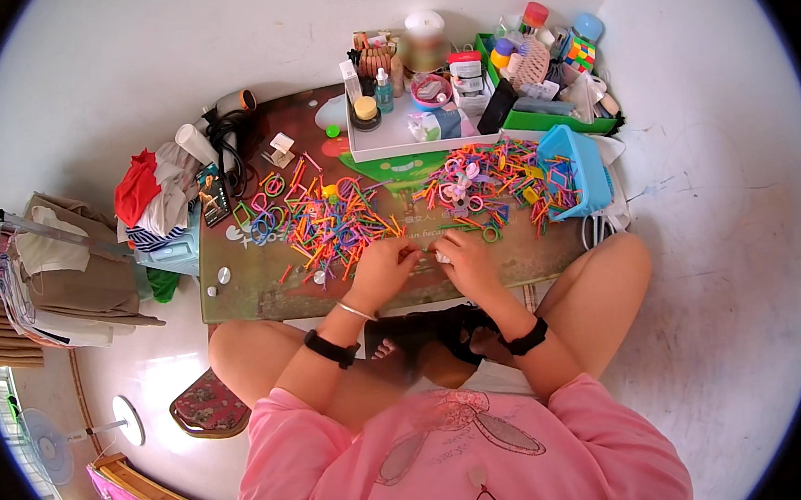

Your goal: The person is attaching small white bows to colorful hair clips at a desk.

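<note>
White piece (442, 257) is sitting at the right grip (468, 264), just right of the left grip (385, 270); whether either is clamping cannot be told

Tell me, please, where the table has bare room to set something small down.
The table looks bare front left, between the silver discs and the left stick pile; also front right, between the right hand, the right stick pile and the front edge. Crowded: both piles, the white tray and green box behind.
</note>
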Demonstrator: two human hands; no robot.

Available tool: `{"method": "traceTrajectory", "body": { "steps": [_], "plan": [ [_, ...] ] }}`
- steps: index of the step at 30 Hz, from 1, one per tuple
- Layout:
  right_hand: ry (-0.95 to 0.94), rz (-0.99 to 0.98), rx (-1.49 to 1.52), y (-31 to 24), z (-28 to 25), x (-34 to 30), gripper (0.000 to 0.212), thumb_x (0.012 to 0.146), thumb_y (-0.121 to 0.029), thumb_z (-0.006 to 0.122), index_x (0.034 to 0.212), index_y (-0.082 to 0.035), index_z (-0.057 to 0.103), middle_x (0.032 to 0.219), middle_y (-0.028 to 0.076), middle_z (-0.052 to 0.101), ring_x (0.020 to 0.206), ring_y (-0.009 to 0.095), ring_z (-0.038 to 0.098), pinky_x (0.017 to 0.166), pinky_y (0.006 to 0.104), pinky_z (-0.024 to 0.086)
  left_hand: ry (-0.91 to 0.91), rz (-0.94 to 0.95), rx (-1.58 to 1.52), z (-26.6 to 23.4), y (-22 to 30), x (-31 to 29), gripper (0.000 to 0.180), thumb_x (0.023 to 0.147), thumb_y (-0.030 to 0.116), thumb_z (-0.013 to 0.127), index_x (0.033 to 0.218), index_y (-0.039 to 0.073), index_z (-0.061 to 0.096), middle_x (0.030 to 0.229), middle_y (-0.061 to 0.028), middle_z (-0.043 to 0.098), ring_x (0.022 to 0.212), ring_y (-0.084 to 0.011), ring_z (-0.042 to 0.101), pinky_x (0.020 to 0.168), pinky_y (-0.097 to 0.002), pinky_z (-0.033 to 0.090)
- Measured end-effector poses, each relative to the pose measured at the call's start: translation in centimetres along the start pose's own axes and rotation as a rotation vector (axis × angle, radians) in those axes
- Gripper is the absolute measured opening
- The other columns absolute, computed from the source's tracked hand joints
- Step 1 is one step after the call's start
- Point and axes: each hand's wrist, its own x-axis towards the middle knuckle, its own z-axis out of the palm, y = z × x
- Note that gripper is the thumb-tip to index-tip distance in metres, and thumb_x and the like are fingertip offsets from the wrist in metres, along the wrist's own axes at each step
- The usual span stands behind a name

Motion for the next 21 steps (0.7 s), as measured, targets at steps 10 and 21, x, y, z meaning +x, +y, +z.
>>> {"method": "traceTrajectory", "body": {
  "steps": [10,21],
  "plan": [
    [0.161,0.043,0.144,-1.1,-0.8,0.3,0.031,0.072,-0.007,0.064,0.102,-0.003,0.055,0.087,0.013,0.051,0.083,0.033,0.054,0.066,0.0392,0.045,-0.114,-0.133,-0.155,-0.5,-0.2,0.2,0.014,0.081,0.014,0.062,0.083,0.0,0.063,0.067,-0.0053,0.065,0.057,-0.0086,0.06,0.053,-0.0238,0.046],
    [-0.087,0.228,0.432,-0.8,0.4,-0.7,0.035,0.082,-0.004,0.056,0.117,-0.002,0.055,0.087,0.013,0.063,0.079,0.026,0.062,0.069,0.0293,0.047,0.043,-0.069,-0.278,-0.4,1.4,0.0,0.013,0.079,0.011,0.062,0.084,-0.001,0.063,0.069,-0.0096,0.064,0.059,-0.0147,0.061,0.056,-0.0268,0.048]
  ]
}}
